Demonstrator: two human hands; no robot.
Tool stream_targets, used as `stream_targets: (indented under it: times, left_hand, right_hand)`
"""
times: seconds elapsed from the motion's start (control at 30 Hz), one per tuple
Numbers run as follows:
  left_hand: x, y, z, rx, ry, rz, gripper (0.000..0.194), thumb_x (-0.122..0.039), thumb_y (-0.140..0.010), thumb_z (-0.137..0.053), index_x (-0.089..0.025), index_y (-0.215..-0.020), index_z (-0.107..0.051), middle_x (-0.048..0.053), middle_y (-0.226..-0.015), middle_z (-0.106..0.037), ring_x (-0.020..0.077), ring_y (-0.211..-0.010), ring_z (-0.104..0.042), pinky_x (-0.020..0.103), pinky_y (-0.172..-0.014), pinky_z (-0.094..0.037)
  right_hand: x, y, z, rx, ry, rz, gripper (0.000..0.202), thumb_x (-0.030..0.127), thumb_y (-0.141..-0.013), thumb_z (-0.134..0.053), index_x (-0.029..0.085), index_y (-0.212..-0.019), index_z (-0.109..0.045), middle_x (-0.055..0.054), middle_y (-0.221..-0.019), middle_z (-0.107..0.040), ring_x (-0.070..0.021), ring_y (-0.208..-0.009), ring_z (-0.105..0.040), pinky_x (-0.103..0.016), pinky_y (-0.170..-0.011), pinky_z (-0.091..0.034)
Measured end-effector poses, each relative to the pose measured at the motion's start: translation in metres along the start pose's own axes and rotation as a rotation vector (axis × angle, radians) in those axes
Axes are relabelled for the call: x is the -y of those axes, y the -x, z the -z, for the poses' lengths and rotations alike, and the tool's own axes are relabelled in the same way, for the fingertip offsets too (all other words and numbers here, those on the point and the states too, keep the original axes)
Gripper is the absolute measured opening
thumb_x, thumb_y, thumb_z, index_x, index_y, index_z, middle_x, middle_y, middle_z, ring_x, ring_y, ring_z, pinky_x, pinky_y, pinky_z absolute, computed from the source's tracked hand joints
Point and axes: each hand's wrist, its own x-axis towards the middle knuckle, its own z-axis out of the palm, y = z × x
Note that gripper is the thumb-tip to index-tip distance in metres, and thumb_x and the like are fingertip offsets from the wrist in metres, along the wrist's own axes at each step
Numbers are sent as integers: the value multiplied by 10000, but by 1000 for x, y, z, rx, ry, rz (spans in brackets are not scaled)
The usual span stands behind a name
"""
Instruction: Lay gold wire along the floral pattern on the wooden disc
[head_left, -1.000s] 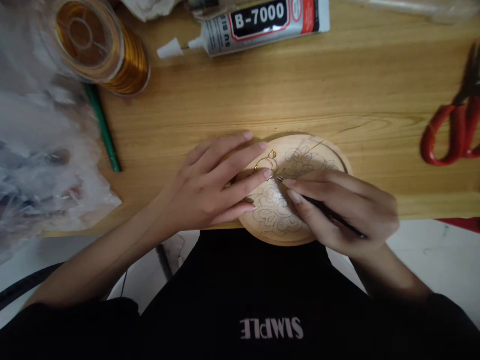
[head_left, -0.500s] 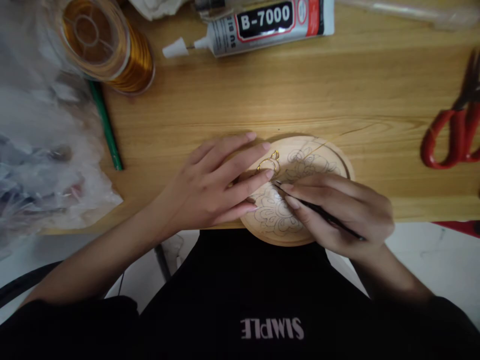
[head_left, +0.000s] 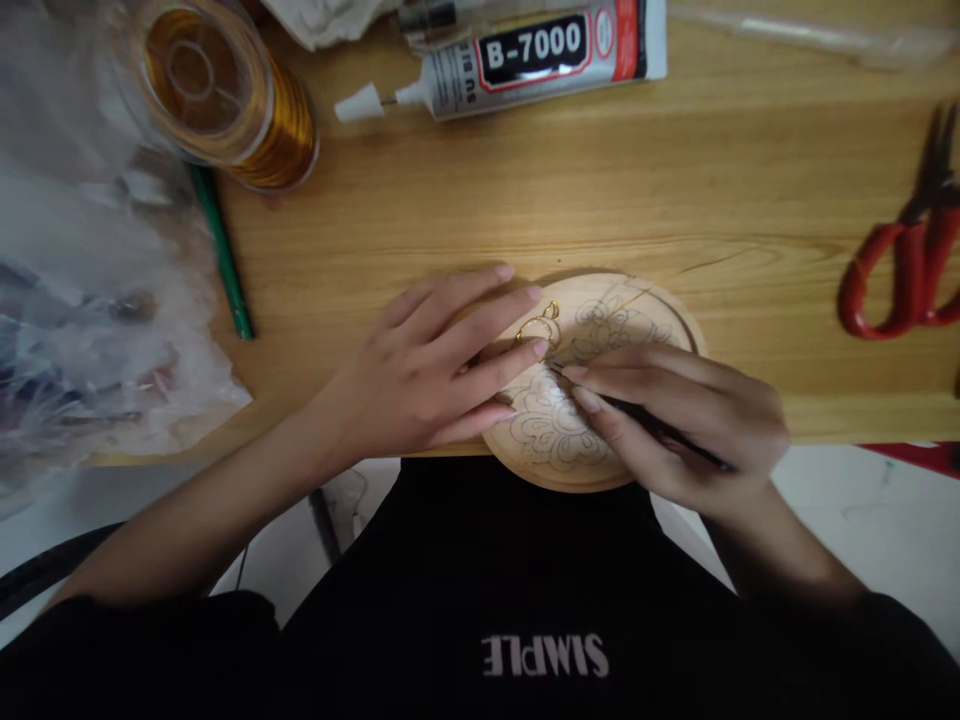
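Note:
A round wooden plate [head_left: 574, 478] with flower outlines drawn on it lies at the table's near edge, partly overhanging it. Gold wire [head_left: 541, 325] bent into small curls sits on its left part, beside my left fingertips. My left hand [head_left: 442, 365] rests palm down with fingers spread, its fingertips on the plate's left side. In my right hand [head_left: 690, 425] is a pair of dark, slim tweezers [head_left: 671, 435], held like a pen. The tips touch or hover just over the plate near the wire; which of these, I cannot tell.
At the back left stands a spool of gold wire [head_left: 289, 130] near a green pencil [head_left: 221, 255] and crumpled clear plastic bags [head_left: 112, 340]. A B-7000 glue tube [head_left: 540, 60] lies at the back. Red-handled scissors or snips [head_left: 896, 270] lie at the right.
Both hands and the plate stay almost in place. The spool, pencil and glue tube appear slightly shifted in the picture, consistent with a small camera movement.

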Motion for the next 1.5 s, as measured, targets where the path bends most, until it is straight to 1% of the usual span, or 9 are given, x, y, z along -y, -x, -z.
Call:
stream_targets:
  times: [0.1,0.23,0.4,0.6,0.83,1.03,1.17,1.27,1.5]
  left_hand:
    - [-1,0,1,3,34,27,414,-433,-954,-611,-221,-1307,-575,100,-1453,-562,322,-1389,-491,475,-1116,-450]
    - [-1,-1,4,47,34,0,457,-418,-936,-648,-170,-1310,-567,166,-1450,-545,357,-1368,-503,514,-1088,-471]
    - [0,-2,3,-17,70,1,474,-416,-966,-601,-181,-1362,-491,149,-1406,-572,300,-1345,-521,487,-1070,-486]
    - [-1,0,-3,-69,45,-15,419,-349,-951,-601,-166,-1318,-517,166,-1391,-571,312,-1314,-541,497,-1043,-500]
    - [8,-11,5,-114,183,26,239,-306,-974,-560,-174,-1165,-616,124,-1211,-664,240,-1113,-634,439,-933,-549]
    - [23,-42,8,-37,268,76,222,-303,-961,-565,-164,-1103,-664,73,-982,-683,211,-932,-649,376,-818,-555]
    - [31,-55,3,2,335,86,246,-300,-919,-609,-161,-1105,-689,76,-985,-666,210,-923,-645,371,-827,-545]
    - [34,-55,-2,-26,355,96,252,-312,-922,-603,-173,-1110,-699,72,-985,-661,204,-912,-640,363,-815,-539]
    - [35,-49,-13,-96,352,80,272,-325,-949,-570,-179,-1140,-696,71,-1010,-646,207,-925,-618,364,-800,-519]
  right_hand:
    - [0,0,-1,-7,-22,4,247,107,-872,-653,238,-1078,-691,-44,-958,-754,-172,-842,-728,-312,-706,-619]
    - [-1,-2,-3,-40,-69,28,181,92,-867,-661,188,-1016,-693,-59,-895,-750,-168,-803,-724,-301,-669,-597]
    - [-2,-5,-6,-78,-37,73,132,132,-884,-670,188,-1001,-700,-34,-835,-746,-135,-727,-701,-266,-607,-547]
    - [-3,-3,-9,-146,-109,50,81,192,-882,-685,152,-935,-730,-43,-809,-748,-111,-658,-674,-242,-563,-517]
    - [8,3,-6,-235,-40,-48,84,211,-871,-685,183,-925,-743,-35,-835,-766,-139,-733,-721,-247,-593,-554]
    - [33,13,-19,-323,38,-185,79,212,-879,-674,187,-932,-727,-33,-854,-763,-138,-737,-717,-238,-580,-553]
    - [39,14,-34,-366,-4,-245,85,200,-883,-671,187,-952,-719,-43,-903,-766,-145,-782,-725,-257,-641,-587]
    - [37,11,-41,-381,-2,-221,95,175,-884,-663,193,-965,-708,-41,-930,-770,-150,-818,-734,-279,-699,-614]
    - [33,5,-41,-357,28,-219,135,150,-880,-672,212,-996,-704,-47,-966,-772,-160,-855,-736,-295,-743,-626]
